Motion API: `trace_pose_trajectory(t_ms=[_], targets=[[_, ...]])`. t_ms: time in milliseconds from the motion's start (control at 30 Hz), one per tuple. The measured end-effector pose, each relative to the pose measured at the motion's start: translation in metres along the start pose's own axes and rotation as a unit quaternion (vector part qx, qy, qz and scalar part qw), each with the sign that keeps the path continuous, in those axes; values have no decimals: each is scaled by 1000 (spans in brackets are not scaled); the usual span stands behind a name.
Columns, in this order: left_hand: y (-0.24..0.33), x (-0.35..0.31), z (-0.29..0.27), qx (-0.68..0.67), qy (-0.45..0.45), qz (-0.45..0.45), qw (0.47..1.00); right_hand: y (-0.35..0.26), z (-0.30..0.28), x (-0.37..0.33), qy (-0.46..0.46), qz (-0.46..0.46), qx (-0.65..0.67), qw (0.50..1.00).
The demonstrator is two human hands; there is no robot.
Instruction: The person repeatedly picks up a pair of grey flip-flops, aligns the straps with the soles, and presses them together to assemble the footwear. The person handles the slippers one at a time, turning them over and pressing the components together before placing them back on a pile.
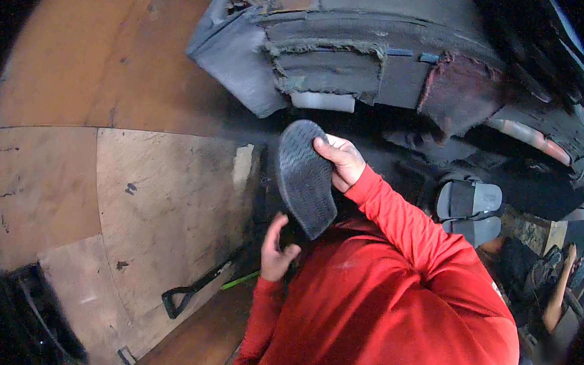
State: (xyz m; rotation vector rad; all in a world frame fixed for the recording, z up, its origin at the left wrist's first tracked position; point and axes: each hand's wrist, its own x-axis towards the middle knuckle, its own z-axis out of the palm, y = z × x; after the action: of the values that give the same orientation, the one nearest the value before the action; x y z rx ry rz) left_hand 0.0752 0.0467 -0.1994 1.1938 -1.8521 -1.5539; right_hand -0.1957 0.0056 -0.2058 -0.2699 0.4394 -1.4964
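A dark rubber shoe sole [304, 176] with a ridged, wavy tread stands out in front of my red-clothed body, its rounded end toward the top. My right hand [344, 160] grips it by the upper right edge, thumb on the tread and the other fingers behind it. Below and to the left, my left hand [278, 250] holds nothing. Its fingers are apart and curve toward the lower part of the sole, with a small gap showing between them.
A worn grey bench [402, 28] with frayed cloth patches [329, 71] lies ahead. Wooden panels [171, 195] cover the left side, near a black handle-shaped loop [177, 302] and a green strip [239, 281]. Grey slide sandals [485, 198] sit at right, near another person's arm [558, 299].
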Motion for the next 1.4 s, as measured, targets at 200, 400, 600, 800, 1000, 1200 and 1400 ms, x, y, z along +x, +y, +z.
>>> trace_pose_trajectory(t_ms=[200, 400, 600, 800, 1000, 1200, 1400], targets=[[43, 172, 26, -329, -223, -115, 911, 0, -47, -12, 130, -2, -184, 974], [77, 185, 85, -156, -38, 9, 987, -7, -35, -122, 371, 140, -426, 814], [64, 161, 107, -408, 65, 13, 911, -9, -95, -89, 245, -11, 160, 956], [79, 145, 72, -402, 139, 82, 901, -28, -119, -7, 134, -122, 145, 973], [107, 120, 41, -301, 129, 123, 937, 2, -75, 15, 78, -103, 204, 970], [103, 144, 83, -390, 101, 15, 915, -15, -99, -7, 293, -143, 172, 930], [121, 108, 41, -277, 127, 98, 947, 6, -50, 10, 123, -83, 179, 973]])
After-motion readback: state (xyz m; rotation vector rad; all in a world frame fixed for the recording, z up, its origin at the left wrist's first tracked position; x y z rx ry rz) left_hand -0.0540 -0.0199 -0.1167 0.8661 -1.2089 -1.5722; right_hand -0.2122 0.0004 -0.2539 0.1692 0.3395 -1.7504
